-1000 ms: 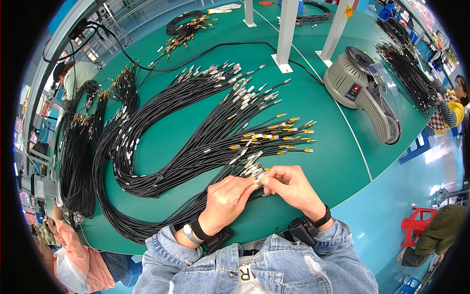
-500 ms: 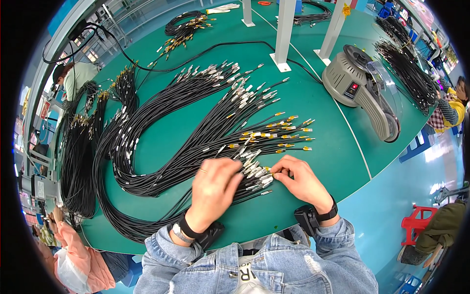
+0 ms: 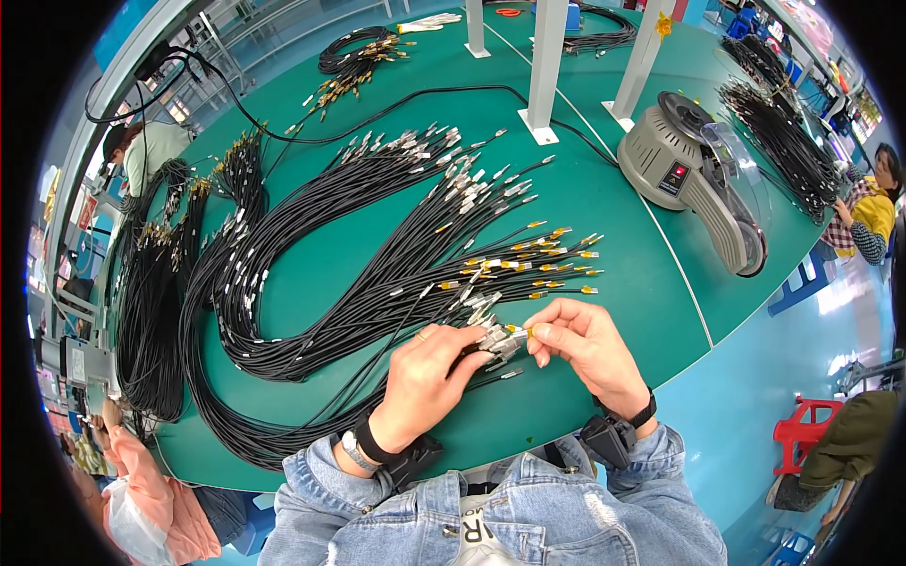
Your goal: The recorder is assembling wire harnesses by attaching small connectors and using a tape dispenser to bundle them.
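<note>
Black cables with metal connectors point(image 3: 505, 341) lie in a bundle in front of me on the green table point(image 3: 661, 311). My left hand point(image 3: 425, 382) is closed over this bundle just behind the connectors, thumb and forefinger on the cables. Between the thumb and forefinger of my right hand point(image 3: 590, 354) is the yellow tip of one cable end point(image 3: 522, 331), pinched beside the other connectors. Farther back, a group of yellow-tipped cable ends point(image 3: 557, 259) fans out. Another group with white-labelled ends point(image 3: 477, 184) lies beyond it.
A beige machine with a round reel point(image 3: 670, 156) stands at right. White metal posts point(image 3: 545, 80) rise from the table. More black cable bundles lie at left point(image 3: 151, 321), far left point(image 3: 363, 52) and far right point(image 3: 779, 132). Other people sit around the table; a red stool point(image 3: 802, 429) is on the floor.
My left hand has come down and right onto the cable bundle. My right hand keeps its pinch at the connectors, now turned slightly, with a yellow tip showing between its fingers.
</note>
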A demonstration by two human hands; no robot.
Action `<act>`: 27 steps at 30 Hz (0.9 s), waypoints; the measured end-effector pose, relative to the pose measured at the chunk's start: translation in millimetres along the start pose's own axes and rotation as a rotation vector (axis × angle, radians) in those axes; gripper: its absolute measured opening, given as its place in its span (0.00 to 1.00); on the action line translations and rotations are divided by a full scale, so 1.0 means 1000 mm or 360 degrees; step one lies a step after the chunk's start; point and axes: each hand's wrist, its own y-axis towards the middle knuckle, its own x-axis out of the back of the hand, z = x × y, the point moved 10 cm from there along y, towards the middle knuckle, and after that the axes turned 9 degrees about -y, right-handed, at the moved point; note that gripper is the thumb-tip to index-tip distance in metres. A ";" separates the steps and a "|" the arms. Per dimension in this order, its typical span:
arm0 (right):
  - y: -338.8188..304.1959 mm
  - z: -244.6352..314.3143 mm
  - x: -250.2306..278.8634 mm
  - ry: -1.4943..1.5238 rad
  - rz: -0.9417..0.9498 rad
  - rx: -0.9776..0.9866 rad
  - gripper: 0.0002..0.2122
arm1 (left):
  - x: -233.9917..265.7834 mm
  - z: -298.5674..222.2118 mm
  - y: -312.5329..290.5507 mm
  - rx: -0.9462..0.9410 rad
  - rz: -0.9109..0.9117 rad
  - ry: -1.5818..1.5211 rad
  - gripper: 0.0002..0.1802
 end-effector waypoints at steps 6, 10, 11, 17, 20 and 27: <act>0.008 -0.003 0.003 0.0006 -0.0031 0.0032 0.06 | 0.008 0.028 -0.007 0.0400 -0.0179 -0.0293 0.11; 0.009 -0.005 0.006 0.0011 -0.0039 0.0037 0.07 | 0.010 -0.004 0.009 -0.0121 -0.0062 -0.0154 0.09; 0.009 -0.005 0.006 0.0012 -0.0040 0.0037 0.07 | 0.009 -0.004 0.009 -0.0121 -0.0061 -0.0154 0.09; 0.008 0.002 -0.005 0.0012 0.0020 0.0033 0.08 | -0.001 -0.005 0.007 -0.0041 -0.0076 -0.0164 0.11; 0.007 0.004 -0.012 0.0057 0.0047 0.0012 0.08 | -0.002 0.000 0.007 -0.0006 -0.0145 -0.0123 0.12; 0.006 0.000 -0.010 -0.0057 0.0016 0.0030 0.07 | -0.003 -0.007 0.009 -0.0136 -0.0159 -0.0003 0.12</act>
